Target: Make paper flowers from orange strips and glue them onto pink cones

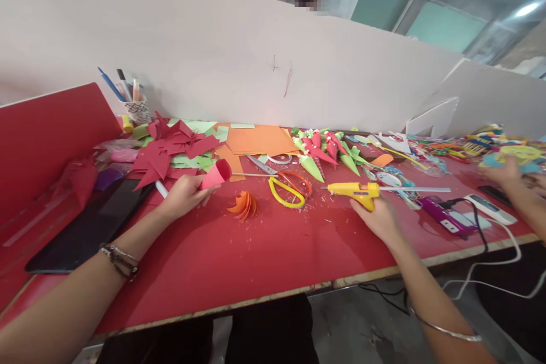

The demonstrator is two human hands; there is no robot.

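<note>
My left hand point(185, 196) is closed around a red paper cone point(217, 174), its wide mouth tilted up and to the right. My right hand point(379, 217) grips a yellow hot glue gun point(354, 192) by its handle. The nozzle points left, and a long clear glue stick point(413, 189) sticks out of the gun's rear. On the red table between the two hands lie a folded orange paper piece point(244, 206) and scissors with yellow and orange handles point(286, 193). A thin wooden stick point(251, 174) lies just right of the cone.
Red paper pieces point(157, 153) and orange sheets point(260, 140) lie at the back, beside red and green paper cones point(319, 151). A tablet point(91, 227) lies left. A purple power strip point(447, 216) sits right, near a co-worker's hand point(505, 173). A pen cup point(137, 109) stands by the white partition.
</note>
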